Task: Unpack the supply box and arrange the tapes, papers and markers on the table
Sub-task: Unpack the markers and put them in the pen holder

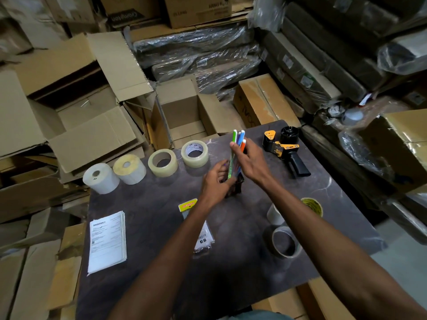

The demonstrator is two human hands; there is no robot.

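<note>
My right hand (250,161) holds a bunch of coloured markers (238,139) upright, their lower ends in a small black holder (238,184) at the middle of the dark table (150,218). My left hand (216,181) grips that holder from the left. Along the table's far edge stand two white label rolls (101,179) (129,169) and two clear tape rolls (163,163) (195,153). A stack of printed papers (107,242) lies at the front left. More tape rolls sit at the right: a grey one (285,243), a white one (275,214), a yellow one (313,205).
A black and orange tape dispenser (285,148) lies at the table's far right. A plastic packet with a yellow label (198,227) lies under my left forearm. An open, empty-looking cardboard box (184,116) stands behind the table, among other cartons and wrapped bundles.
</note>
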